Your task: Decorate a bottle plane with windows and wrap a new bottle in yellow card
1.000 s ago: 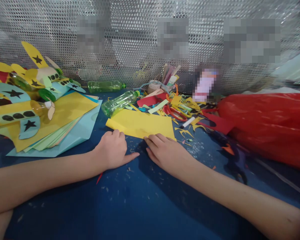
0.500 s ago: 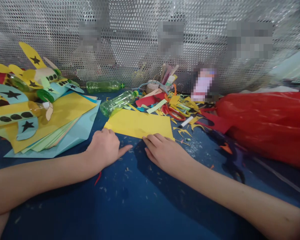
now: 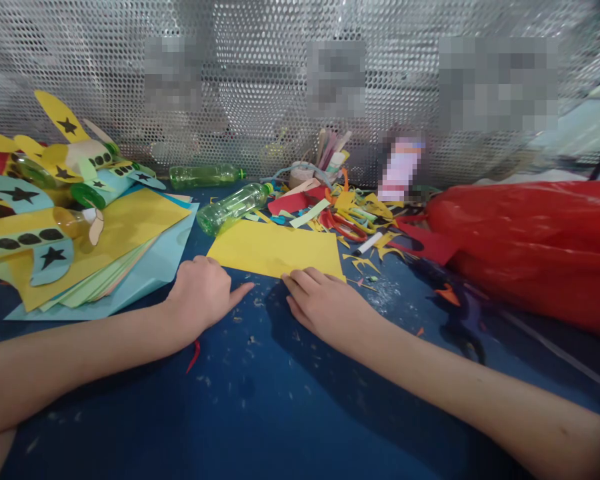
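Note:
A yellow paper sheet [image 3: 280, 243] lies flat on the blue table in front of me, its long edge towards me. My left hand [image 3: 203, 297] rests at the sheet's near left corner, thumb stretched out to the right over the table. The other fingers of that hand point away from me and are mostly hidden behind the knuckles. On the sheet's near edge, towards its right end, lie the fingertips of my right hand [image 3: 325, 300], which is open and lightly bent. A green plastic bottle [image 3: 235, 208] lies on its side touching or just beyond the sheet's far left corner.
At left, bottle planes [image 3: 27, 237] with paper wings lie over stacked coloured paper [image 3: 120, 267]. Another green bottle [image 3: 205, 176] lies behind. Red-handled scissors [image 3: 347, 227], a white marker [image 3: 369, 243] and paper scraps are beyond my right hand. A red plastic bag [image 3: 530, 247] bulges at right.
My left hand has shifted slightly left, its thumb drawing back a little. My right hand stays on the yellow sheet's near edge. The view has moved slightly.

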A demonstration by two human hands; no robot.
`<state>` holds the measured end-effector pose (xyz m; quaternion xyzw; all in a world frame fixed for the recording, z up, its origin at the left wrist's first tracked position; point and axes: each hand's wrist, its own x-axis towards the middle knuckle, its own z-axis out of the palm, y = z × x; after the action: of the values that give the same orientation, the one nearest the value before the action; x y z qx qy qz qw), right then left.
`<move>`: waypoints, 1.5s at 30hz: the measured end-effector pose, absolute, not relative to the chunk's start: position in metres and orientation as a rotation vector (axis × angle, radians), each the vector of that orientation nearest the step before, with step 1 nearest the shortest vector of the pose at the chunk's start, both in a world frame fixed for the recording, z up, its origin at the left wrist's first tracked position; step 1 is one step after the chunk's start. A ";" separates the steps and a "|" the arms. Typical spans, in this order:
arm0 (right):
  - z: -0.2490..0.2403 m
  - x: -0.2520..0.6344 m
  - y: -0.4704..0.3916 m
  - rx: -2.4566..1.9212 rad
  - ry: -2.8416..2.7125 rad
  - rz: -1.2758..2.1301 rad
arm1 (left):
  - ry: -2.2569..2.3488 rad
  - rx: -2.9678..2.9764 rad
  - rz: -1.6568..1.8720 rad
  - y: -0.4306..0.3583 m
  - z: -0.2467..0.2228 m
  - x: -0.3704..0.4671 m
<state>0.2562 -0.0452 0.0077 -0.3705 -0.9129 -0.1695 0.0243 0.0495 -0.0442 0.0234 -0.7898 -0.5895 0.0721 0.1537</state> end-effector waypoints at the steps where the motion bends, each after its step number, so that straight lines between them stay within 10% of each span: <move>1: 0.009 0.256 -0.045 -1.153 -2.826 -0.516 | -1.688 -2.262 0.199 -0.044 0.024 0.049; 28: 0.009 0.269 -0.025 -1.253 -2.660 -0.320 | -1.673 -2.202 0.131 -0.048 0.025 0.046; 36: 0.014 0.272 -0.022 -1.046 -2.468 -0.462 | -0.595 -2.492 -0.581 -0.056 0.006 0.052; 45: 0.030 0.277 -0.021 -0.879 -1.623 0.309 | -1.717 -2.471 -1.527 -0.015 0.010 0.034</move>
<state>0.2773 -0.0212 0.0302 -0.3780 -0.6983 0.1330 0.5931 0.0335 -0.0151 0.0101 -0.7274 -0.5054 -0.4495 -0.1161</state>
